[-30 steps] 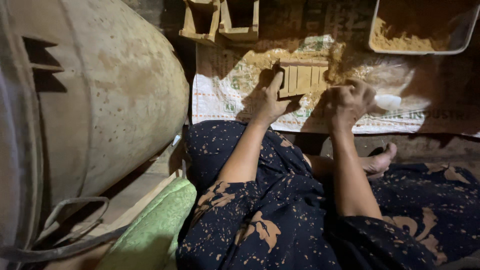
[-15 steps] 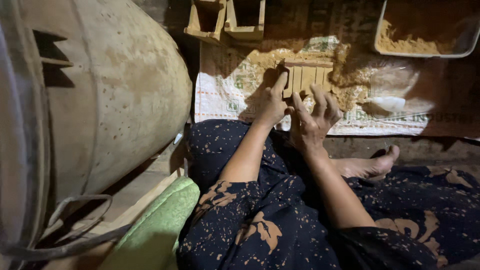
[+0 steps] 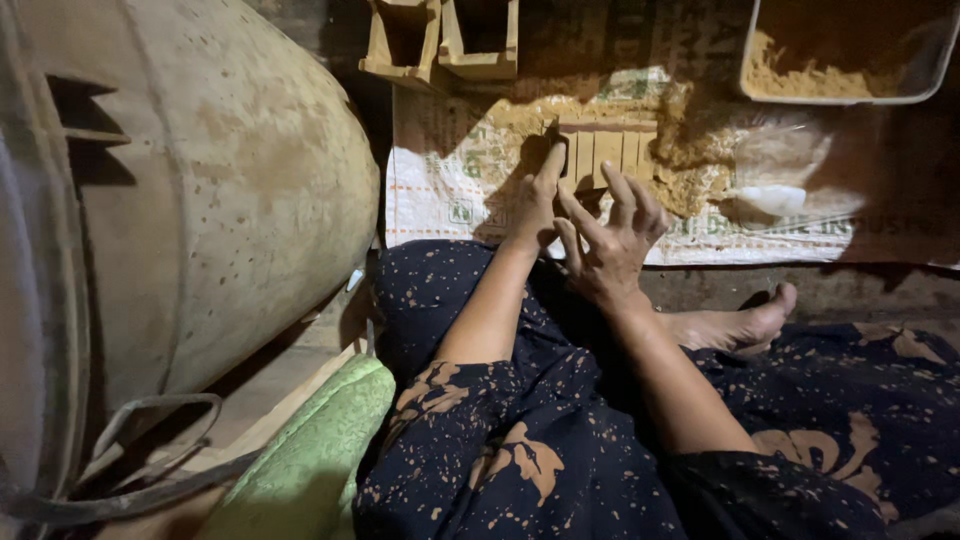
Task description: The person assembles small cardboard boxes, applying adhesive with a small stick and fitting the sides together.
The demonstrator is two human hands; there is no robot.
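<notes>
Just ahead of both hands, wooden slotted mould (image 3: 612, 150) lies on woven sack (image 3: 450, 190), damp sandy mix (image 3: 700, 175) heaped to its right. Left hand (image 3: 535, 200) presses mould's near-left edge, holding nothing; right hand (image 3: 610, 240) hovers splayed, empty. Risk: uneven push skews mould, crumbling fill.

The person wore a dark navy garment (image 3: 560, 450) spattered with tan specks and larger leaf-like blotches. Both forearms were bare below it, the left hand (image 3: 535, 205) and right hand (image 3: 610, 245) ungloved, one foot (image 3: 735, 325) unshod.
</notes>
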